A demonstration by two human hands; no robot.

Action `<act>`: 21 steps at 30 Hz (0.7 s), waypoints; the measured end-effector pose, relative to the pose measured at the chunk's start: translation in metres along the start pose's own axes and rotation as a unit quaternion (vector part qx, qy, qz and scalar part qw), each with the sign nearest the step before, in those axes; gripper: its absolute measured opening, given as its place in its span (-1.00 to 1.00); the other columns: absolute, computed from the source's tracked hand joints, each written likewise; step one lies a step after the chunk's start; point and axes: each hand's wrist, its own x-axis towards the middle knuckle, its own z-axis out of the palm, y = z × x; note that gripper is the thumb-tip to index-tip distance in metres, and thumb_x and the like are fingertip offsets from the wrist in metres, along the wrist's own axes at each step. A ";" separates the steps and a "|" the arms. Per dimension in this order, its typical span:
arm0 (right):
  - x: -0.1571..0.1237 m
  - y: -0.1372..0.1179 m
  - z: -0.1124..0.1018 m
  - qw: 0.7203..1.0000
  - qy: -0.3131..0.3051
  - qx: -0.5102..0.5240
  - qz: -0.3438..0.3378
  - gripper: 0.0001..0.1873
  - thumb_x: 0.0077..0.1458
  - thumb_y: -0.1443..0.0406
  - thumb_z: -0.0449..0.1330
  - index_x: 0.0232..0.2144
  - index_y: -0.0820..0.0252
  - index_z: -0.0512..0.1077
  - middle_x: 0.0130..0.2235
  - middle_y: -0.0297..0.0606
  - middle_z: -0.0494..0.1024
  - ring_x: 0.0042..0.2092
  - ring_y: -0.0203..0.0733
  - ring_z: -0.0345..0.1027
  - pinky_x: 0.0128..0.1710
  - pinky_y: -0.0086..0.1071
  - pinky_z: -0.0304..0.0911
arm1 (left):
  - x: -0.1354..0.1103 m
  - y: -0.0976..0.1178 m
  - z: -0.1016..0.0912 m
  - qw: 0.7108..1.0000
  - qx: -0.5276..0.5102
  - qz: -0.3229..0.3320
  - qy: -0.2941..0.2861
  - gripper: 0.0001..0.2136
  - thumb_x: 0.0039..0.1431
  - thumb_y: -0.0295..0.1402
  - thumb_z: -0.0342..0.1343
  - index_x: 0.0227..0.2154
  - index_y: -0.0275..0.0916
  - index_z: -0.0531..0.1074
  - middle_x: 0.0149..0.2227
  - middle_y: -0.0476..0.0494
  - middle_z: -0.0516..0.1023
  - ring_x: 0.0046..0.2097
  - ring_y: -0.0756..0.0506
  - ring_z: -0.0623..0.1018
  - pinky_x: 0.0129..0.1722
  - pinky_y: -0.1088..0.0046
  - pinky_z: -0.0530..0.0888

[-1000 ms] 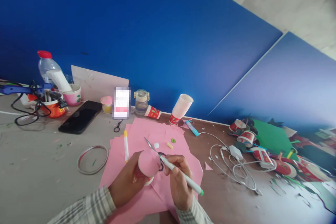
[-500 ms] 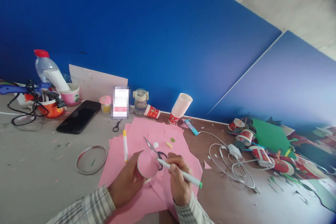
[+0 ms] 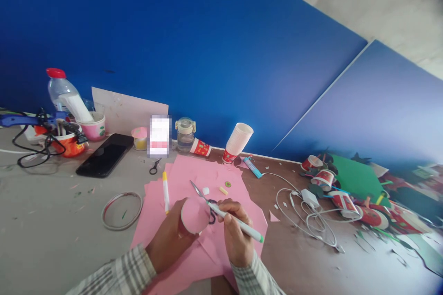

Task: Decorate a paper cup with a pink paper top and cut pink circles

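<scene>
My left hand (image 3: 171, 238) grips a paper cup whose end, covered in pink paper (image 3: 194, 215), faces me; most of the cup's side is hidden by the fingers. My right hand (image 3: 238, 235) is closed around a white marker (image 3: 246, 229) with a green end, its tip close to the upper right rim of the pink disc. Whether the tip touches the disc I cannot tell. Behind the cup lie scissors (image 3: 198, 189) with dark handles, on pink paper sheets (image 3: 221, 258). A yellow-and-white marker (image 3: 165, 192) rests left of them.
A tape roll (image 3: 122, 211) and a black phone (image 3: 104, 155) lie on the left. Stacked paper cups (image 3: 237, 143) and a lidded jar (image 3: 186, 134) stand by the blue partition. On the right are a white cable with charger (image 3: 309, 198) and several decorated cups (image 3: 343, 205).
The marker tip has shifted slightly up around the disc's edge, and the left hand has tilted the cup a little. The view has moved slightly.
</scene>
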 end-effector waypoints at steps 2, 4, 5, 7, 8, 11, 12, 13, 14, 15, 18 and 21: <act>0.001 -0.001 -0.001 0.999 -0.046 0.002 0.014 -0.84 -0.13 0.21 0.19 -0.47 0.15 0.48 -0.56 -0.34 0.39 -0.50 -0.14 0.25 -0.49 -0.32 0.20 | 0.000 -0.001 -0.001 1.000 -0.014 -0.003 -0.001 -0.47 -0.24 -0.50 0.25 -0.11 -0.06 0.31 -0.15 -0.08 0.53 -0.16 -0.21 0.50 -0.21 0.29 0.49; 0.002 -0.003 -0.001 0.997 -0.073 -0.002 0.021 -0.85 -0.14 0.25 0.19 -0.46 0.16 0.49 -0.53 -0.30 0.42 -0.49 -0.14 0.27 -0.49 -0.31 0.21 | -0.001 -0.003 -0.002 1.000 -0.025 -0.010 -0.006 -0.46 -0.23 -0.48 0.25 -0.09 -0.05 0.29 -0.12 -0.09 0.52 -0.13 -0.23 0.49 -0.19 0.28 0.49; 0.003 -0.004 0.000 0.997 -0.076 -0.006 0.017 -0.86 -0.15 0.27 0.18 -0.46 0.17 0.49 -0.52 -0.29 0.43 -0.48 -0.13 0.28 -0.48 -0.31 0.21 | -0.001 -0.003 -0.002 0.999 -0.028 -0.014 -0.010 -0.46 -0.22 -0.47 0.25 -0.09 -0.05 0.29 -0.11 -0.09 0.52 -0.12 -0.23 0.48 -0.18 0.27 0.48; 0.002 -0.006 0.001 0.998 -0.066 -0.018 -0.006 -0.88 -0.14 0.30 0.16 -0.49 0.16 0.49 -0.53 -0.28 0.44 -0.45 -0.09 0.29 -0.47 -0.29 0.23 | -0.001 -0.004 -0.001 0.999 -0.029 -0.020 -0.014 -0.48 -0.19 -0.46 0.24 -0.09 -0.04 0.29 -0.10 -0.09 0.51 -0.10 -0.24 0.48 -0.16 0.25 0.48; 0.002 -0.008 0.001 0.998 -0.056 -0.024 -0.021 -0.89 -0.13 0.32 0.14 -0.51 0.15 0.49 -0.55 -0.29 0.44 -0.42 -0.07 0.30 -0.45 -0.28 0.23 | -0.001 -0.004 -0.001 0.999 -0.028 -0.022 -0.015 -0.49 -0.19 -0.45 0.24 -0.10 -0.04 0.29 -0.10 -0.10 0.50 -0.10 -0.25 0.47 -0.15 0.24 0.48; 0.000 -0.012 0.002 0.997 -0.030 -0.045 -0.061 -0.88 -0.11 0.34 0.12 -0.53 0.14 0.48 -0.57 -0.30 0.43 -0.39 -0.07 0.28 -0.43 -0.28 0.22 | -0.001 -0.005 -0.001 0.999 -0.025 -0.023 -0.015 -0.50 -0.18 -0.42 0.24 -0.10 -0.04 0.29 -0.09 -0.11 0.50 -0.09 -0.25 0.47 -0.13 0.22 0.48; 0.000 -0.013 0.003 0.996 -0.029 -0.051 -0.070 -0.87 -0.10 0.34 0.11 -0.53 0.14 0.47 -0.57 -0.31 0.42 -0.41 -0.08 0.27 -0.44 -0.28 0.22 | -0.001 -0.005 -0.001 0.999 -0.023 -0.024 -0.016 -0.50 -0.18 -0.42 0.24 -0.10 -0.04 0.29 -0.09 -0.11 0.50 -0.09 -0.25 0.47 -0.13 0.22 0.48; -0.001 -0.015 0.003 0.995 -0.032 -0.055 -0.077 -0.87 -0.09 0.34 0.11 -0.52 0.14 0.47 -0.57 -0.32 0.41 -0.43 -0.10 0.25 -0.45 -0.29 0.21 | -0.001 -0.006 0.000 0.999 -0.022 -0.025 -0.018 -0.51 -0.18 -0.42 0.24 -0.10 -0.04 0.29 -0.09 -0.10 0.50 -0.10 -0.24 0.47 -0.13 0.24 0.48; -0.001 -0.016 0.004 0.994 -0.037 -0.060 -0.083 -0.87 -0.08 0.33 0.10 -0.52 0.15 0.46 -0.58 -0.33 0.40 -0.45 -0.12 0.24 -0.46 -0.29 0.20 | -0.002 -0.006 0.000 0.999 -0.021 -0.027 -0.017 -0.51 -0.18 -0.43 0.24 -0.11 -0.03 0.30 -0.09 -0.09 0.51 -0.10 -0.23 0.48 -0.14 0.25 0.49; -0.001 -0.017 0.005 0.993 -0.043 -0.063 -0.089 -0.87 -0.07 0.33 0.10 -0.53 0.15 0.46 -0.59 -0.34 0.39 -0.47 -0.13 0.22 -0.47 -0.30 0.19 | -0.002 -0.007 0.000 0.999 -0.021 -0.029 -0.019 -0.51 -0.17 -0.44 0.23 -0.11 -0.03 0.30 -0.09 -0.08 0.51 -0.10 -0.23 0.48 -0.15 0.26 0.49; 0.000 -0.019 0.009 0.991 -0.055 -0.068 -0.102 -0.88 -0.07 0.34 0.11 -0.55 0.16 0.44 -0.60 -0.36 0.36 -0.51 -0.16 0.19 -0.50 -0.32 0.18 | -0.003 -0.009 0.000 0.999 -0.020 -0.032 -0.019 -0.52 -0.17 -0.46 0.22 -0.11 -0.02 0.29 -0.06 -0.07 0.49 -0.10 -0.22 0.48 -0.14 0.26 0.49; 0.000 -0.019 0.010 0.990 -0.057 -0.078 -0.107 -0.89 -0.07 0.35 0.11 -0.56 0.16 0.43 -0.60 -0.37 0.33 -0.50 -0.17 0.18 -0.48 -0.32 0.17 | -0.003 -0.009 0.000 0.999 -0.018 -0.029 -0.019 -0.53 -0.15 -0.45 0.21 -0.12 -0.01 0.29 -0.07 -0.06 0.49 -0.10 -0.22 0.47 -0.15 0.27 0.50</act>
